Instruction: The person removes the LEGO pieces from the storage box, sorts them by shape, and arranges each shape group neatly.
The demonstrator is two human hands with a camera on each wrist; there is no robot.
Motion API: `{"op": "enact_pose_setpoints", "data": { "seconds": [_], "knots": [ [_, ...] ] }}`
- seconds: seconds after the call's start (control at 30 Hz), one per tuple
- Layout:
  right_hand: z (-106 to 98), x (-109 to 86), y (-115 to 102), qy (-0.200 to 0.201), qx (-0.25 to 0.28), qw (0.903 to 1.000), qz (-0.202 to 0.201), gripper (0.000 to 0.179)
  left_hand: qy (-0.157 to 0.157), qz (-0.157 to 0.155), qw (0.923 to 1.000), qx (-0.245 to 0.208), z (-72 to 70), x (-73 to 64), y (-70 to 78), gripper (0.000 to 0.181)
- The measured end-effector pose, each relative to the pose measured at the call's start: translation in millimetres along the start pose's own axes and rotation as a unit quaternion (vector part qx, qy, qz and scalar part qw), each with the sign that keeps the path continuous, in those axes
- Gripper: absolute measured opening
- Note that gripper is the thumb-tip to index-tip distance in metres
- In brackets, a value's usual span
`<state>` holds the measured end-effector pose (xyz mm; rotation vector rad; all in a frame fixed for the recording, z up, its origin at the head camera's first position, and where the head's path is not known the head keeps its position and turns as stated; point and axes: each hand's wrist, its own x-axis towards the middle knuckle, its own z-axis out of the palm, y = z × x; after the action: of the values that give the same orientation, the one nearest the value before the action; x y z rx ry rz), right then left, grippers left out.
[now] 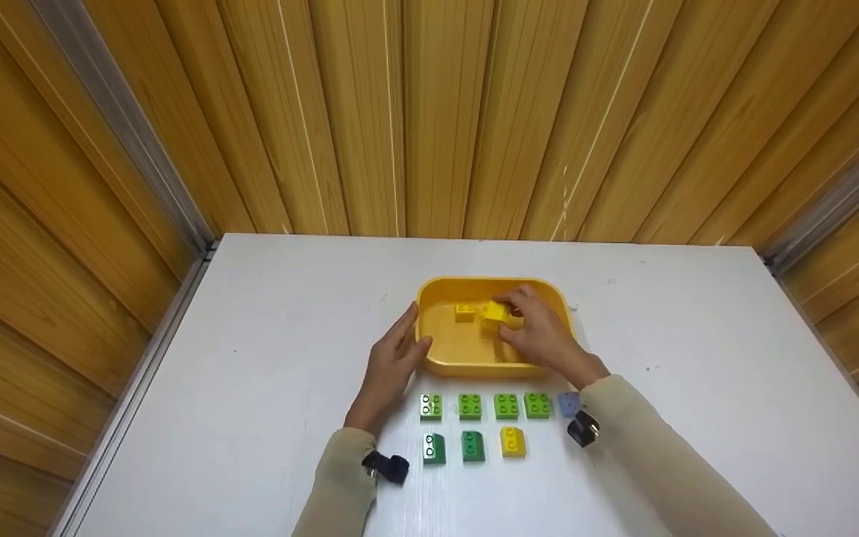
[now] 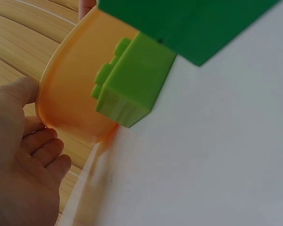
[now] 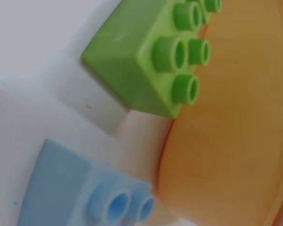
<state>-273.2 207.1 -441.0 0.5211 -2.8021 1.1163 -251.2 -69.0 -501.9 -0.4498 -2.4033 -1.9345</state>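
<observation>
The shallow yellow tray [image 1: 474, 369] lies on the white table. My left hand [image 1: 391, 365] holds its left side, thumb near the front corner. In the left wrist view, curled fingers [image 2: 47, 146] lie against the outer wall. Over the tray's right half, my right hand [image 1: 543, 335] pinches a yellow toy brick [image 1: 496, 312] between thumb and fingers. Another yellow brick [image 1: 464, 312] lies on the tray floor, left of it. The right palm hides part of the tray's right end. No right fingertips show in the right wrist view.
In front of the tray runs a row of light green bricks [image 1: 470, 406], ending in a blue brick [image 1: 569, 404] partly behind the right wrist strap. Nearer stand two dark green bricks [image 1: 473, 446] and a yellow brick [image 1: 513, 442]. A wood-patterned wall [image 1: 437, 119] rises behind the table.
</observation>
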Motion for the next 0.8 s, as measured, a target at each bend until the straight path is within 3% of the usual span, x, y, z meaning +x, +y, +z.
{"op": "enact_pose_setpoints", "data": {
  "seconds": [0.17, 0.43, 0.8],
  "knots": [
    [-3, -7.5, -6, 0.013, 0.018, 0.9993, -0.031, 0.043, 0.0, -0.001, 1.0, 0.001, -0.2, 0.2, -0.2, 0.067],
    [-12, -27.5, -15, 0.03, 0.048, 0.998, -0.029, 0.043, 0.001, -0.002, 1.0, -0.001, -1.0, -0.1, 0.7, 0.067],
    [-20, -61.4, -19, 0.036, 0.05, 0.9974, -0.037, 0.047, -0.001, 0.0, 1.0, -0.001, -2.0, -0.9, -0.1, 0.066]
  ]
}}
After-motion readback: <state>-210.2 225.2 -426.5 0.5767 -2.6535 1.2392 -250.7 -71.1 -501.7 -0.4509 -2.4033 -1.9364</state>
